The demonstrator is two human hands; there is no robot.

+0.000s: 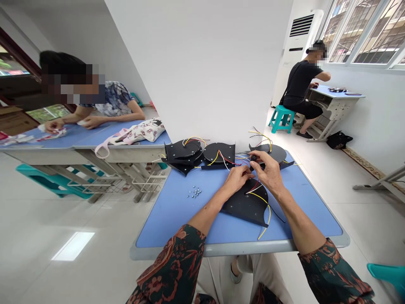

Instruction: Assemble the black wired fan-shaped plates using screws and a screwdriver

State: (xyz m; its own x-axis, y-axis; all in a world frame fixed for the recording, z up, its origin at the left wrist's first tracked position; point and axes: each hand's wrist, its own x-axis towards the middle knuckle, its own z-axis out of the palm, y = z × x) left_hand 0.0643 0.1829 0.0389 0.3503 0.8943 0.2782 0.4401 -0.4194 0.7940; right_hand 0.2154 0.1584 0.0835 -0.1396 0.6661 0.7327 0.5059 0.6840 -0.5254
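Note:
A black metal plate with a round part [243, 204] lies on the blue desk in front of me. Yellow, white, red and black wires come out of its centre. Over its far edge, my right hand [267, 169] is closed around the upright black handle of a screwdriver [253, 160]. The tool's tip is hidden by my fingers. My left hand [237, 178] pinches at the same edge, close below the handle; what its fingertips hold is too small to make out. A small pile of silver screws [196, 192] lies to the left of the plate.
Similar black wired units [183, 154], [219, 154], [274, 153] line the desk's back edge by a white pillar [202, 67]. One person [110, 99] leans on desks at left, near a patterned bag [145, 131]. Another [300, 80] sits at a far desk on the right.

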